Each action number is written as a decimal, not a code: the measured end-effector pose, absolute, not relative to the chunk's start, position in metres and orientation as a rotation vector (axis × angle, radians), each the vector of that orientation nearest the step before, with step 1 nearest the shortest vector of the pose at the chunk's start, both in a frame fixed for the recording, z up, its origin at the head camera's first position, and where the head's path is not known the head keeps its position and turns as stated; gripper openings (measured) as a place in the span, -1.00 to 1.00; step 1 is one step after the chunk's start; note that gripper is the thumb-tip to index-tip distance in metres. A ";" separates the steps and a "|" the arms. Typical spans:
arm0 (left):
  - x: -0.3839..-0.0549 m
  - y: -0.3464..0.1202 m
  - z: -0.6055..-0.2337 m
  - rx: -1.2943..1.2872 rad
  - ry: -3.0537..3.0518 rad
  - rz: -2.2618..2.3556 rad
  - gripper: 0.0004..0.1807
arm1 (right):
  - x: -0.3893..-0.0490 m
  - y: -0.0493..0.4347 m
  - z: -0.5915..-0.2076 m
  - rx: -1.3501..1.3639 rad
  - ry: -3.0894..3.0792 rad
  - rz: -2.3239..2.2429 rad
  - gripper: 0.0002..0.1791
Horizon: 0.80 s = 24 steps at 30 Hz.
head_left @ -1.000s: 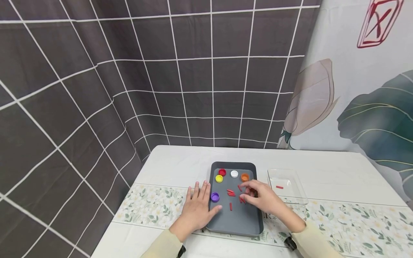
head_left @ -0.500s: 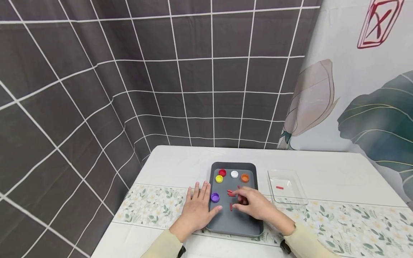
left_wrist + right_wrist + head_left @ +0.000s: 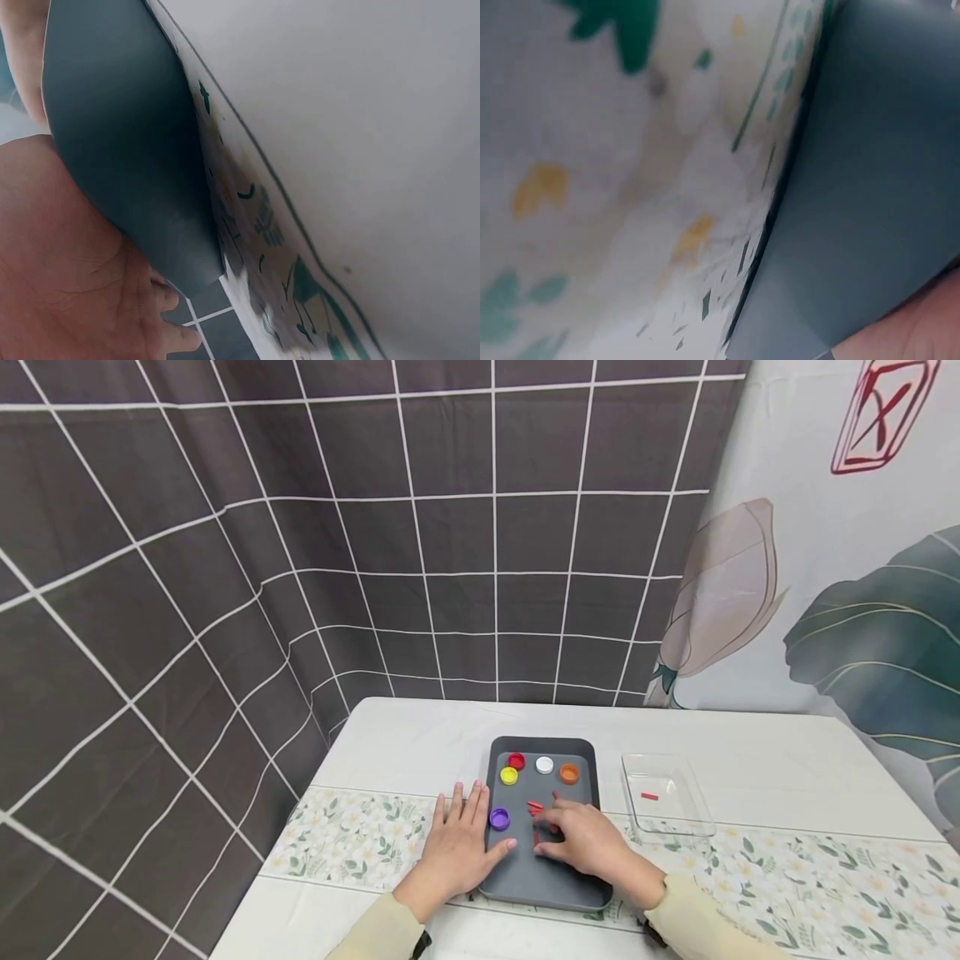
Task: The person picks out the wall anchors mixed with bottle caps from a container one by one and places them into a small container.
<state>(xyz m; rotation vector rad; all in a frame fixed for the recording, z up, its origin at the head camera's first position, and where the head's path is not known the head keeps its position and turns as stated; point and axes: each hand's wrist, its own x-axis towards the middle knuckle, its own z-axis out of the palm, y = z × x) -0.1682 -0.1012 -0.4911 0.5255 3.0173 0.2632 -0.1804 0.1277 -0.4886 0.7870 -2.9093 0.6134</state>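
My left hand (image 3: pixel 459 852) lies flat with fingers spread along the left side of a grey tray (image 3: pixel 547 885), its thumb over the rim. In the left wrist view, the palm (image 3: pixel 67 262) is against the tray's outer wall. Over the tray, my right hand (image 3: pixel 588 839) reaches down, thumb and index finger apart on either side of a short red stick (image 3: pixel 536 838). More red sticks (image 3: pixel 535 804) lie just beyond its fingertips, some partly hidden by the hand. A purple cap (image 3: pixel 499 818) sits between the two hands.
At the tray's far end are a red cap (image 3: pixel 517 762), a yellow cap (image 3: pixel 509 776), a white cap (image 3: pixel 544 765) and an orange cap (image 3: pixel 569 773). Right of the tray stands a clear dish (image 3: pixel 701 814) holding one red stick (image 3: pixel 649 797). A tablecloth (image 3: pixel 810 777) covers the table.
My right hand has moved left and toward the near part of the tray, from the sticks at right to the separate red stick. The left hand has stayed put.
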 end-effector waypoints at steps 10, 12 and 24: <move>-0.167 -0.100 -0.488 0.526 3.017 0.252 0.00 | -0.179 0.124 -0.491 0.767 -2.897 0.512 -0.60; -0.167 -0.100 -0.488 0.528 3.017 0.253 0.00 | -0.179 0.124 -0.492 0.767 -2.892 0.493 -0.61; -0.168 -0.101 -0.491 0.527 3.022 0.242 0.01 | -0.179 0.120 -0.493 0.751 -2.856 0.498 -0.67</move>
